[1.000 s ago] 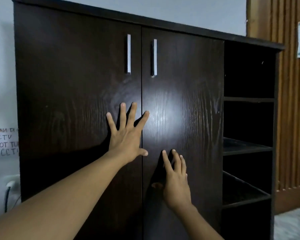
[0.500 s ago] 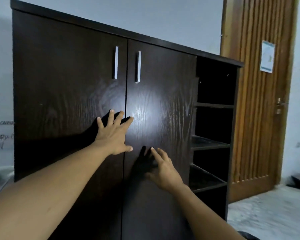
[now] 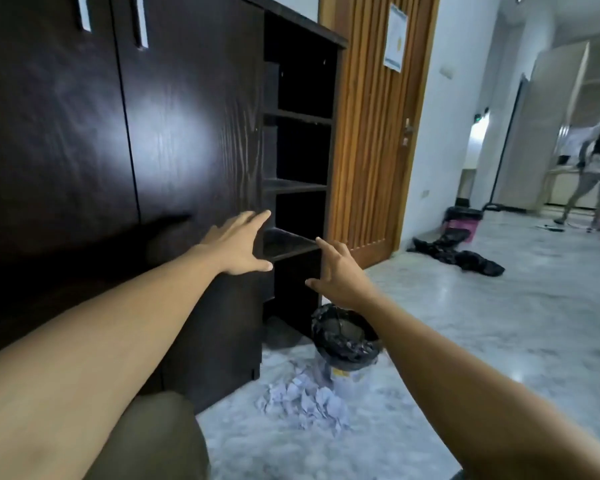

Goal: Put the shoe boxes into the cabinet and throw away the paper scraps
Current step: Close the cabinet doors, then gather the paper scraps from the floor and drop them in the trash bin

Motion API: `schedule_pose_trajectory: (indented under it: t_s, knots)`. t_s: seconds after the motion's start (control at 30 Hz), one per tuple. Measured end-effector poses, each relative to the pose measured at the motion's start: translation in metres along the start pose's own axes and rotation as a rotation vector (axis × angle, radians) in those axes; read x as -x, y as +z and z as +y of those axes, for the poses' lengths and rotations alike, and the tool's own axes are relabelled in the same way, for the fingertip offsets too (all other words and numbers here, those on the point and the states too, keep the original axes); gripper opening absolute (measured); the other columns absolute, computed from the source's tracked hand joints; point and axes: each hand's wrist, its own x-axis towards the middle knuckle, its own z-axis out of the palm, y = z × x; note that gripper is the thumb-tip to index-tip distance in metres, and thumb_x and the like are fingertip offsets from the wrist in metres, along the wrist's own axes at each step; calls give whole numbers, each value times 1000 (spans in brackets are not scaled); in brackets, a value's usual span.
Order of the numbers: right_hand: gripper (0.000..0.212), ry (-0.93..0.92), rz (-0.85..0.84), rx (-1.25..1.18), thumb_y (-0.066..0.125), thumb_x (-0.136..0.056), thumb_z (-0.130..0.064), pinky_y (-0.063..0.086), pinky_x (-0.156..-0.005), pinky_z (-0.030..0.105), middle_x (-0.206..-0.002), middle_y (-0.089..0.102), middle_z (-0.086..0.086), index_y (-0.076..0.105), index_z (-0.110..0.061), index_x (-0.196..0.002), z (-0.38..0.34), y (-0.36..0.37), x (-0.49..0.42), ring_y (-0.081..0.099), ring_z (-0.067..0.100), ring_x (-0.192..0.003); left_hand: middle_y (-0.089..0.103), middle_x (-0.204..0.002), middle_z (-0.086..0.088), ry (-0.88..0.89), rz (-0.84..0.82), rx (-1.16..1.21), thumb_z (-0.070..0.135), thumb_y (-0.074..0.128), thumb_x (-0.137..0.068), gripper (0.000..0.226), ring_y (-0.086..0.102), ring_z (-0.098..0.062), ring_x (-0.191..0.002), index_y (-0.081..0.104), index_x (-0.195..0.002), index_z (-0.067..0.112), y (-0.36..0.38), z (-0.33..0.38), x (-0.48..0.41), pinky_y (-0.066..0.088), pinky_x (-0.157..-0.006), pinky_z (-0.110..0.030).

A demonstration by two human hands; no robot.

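Left hand spread wide, holding nothing, at the right edge of the cabinet door; contact with the wood hard to judge. Right hand likewise open and empty, before the open shelves. Two closed doors, two handles cut off at the top. One bag-lined bin partly behind the right forearm. One blurred heap of paper scraps on the floor, just in front of it.

You have a slatted wooden door at twelve o'clock. Pale marbled floor at four, white wall at two.
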Motion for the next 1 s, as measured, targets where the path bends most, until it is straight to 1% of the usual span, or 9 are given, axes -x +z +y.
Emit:
schedule_pose_trajectory:
  t_s: [0.13,0.23,0.4,0.53,0.63,0.73,0.83,0.9,1.0]
  knots:
    - [91,108,-49,23,73,-87,-36,39,-111,38,-161,21,6,18,-25,-158,54,14,43,36,28,-143,6,-165,3,72,-134,55,58,72,-77,111,19,-25,-149,-2,-156,37,50,44,3,38,-108,-52]
    - [86,188,-94,11,71,-87,-33,40,-111,40,-158,25,8,22,-21,-157,94,43,62,37,30,-141,7,-165,3,108,-231,83,58,72,-78,110,20,-25,-149,-4,-156,36,102,58,-1,41,-106,-50]
    - [86,316,-207,-86,70,-91,-36,40,-111,41,-160,23,8,19,-20,-159,161,117,91,37,30,-141,14,-163,0,89,-368,124,61,72,-75,113,24,-25,-147,-2,-157,32,213,54,-6,41,-107,-46]
    - [80,548,-285,-144,60,-97,-40,40,-109,39,-160,22,7,14,-21,-159,218,189,144,36,28,-142,28,-158,-3,39,-461,216,61,72,-74,110,33,-26,-142,10,-157,24,311,37,1,40,-107,-42]
    - [76,703,-359,-165,55,-99,-42,38,-112,39,-161,20,8,12,-20,-159,250,249,198,31,27,-145,20,-162,0,-10,-579,234,67,67,-76,111,23,-23,-147,4,-158,26,385,27,13,36,-111,-45]
    - [77,807,-354,-157,54,-100,-40,29,-120,41,-163,13,11,10,-18,-159,263,297,238,19,28,-150,14,-164,1,-45,-640,232,66,64,-81,106,18,-22,-150,3,-158,26,446,22,28,34,-112,-45]
    - [82,858,-343,-164,58,-97,-37,20,-123,37,-165,6,11,8,-18,-159,269,332,256,9,27,-153,18,-163,-2,-101,-654,246,66,62,-82,102,18,-23,-149,7,-158,25,494,19,39,34,-113,-46]
    - [84,846,-319,-155,59,-97,-36,17,-123,33,-166,4,10,7,-18,-159,273,349,257,5,25,-154,19,-163,-3,-137,-656,269,67,61,-82,101,17,-23,-149,10,-158,24,520,20,43,32,-114,-46]
    - [81,753,-257,-119,55,-96,-40,18,-123,36,-165,13,14,12,-12,-159,284,372,240,9,27,-153,23,-162,-5,-142,-591,299,64,62,-83,97,19,-24,-149,19,-156,20,553,21,39,32,-114,-47]
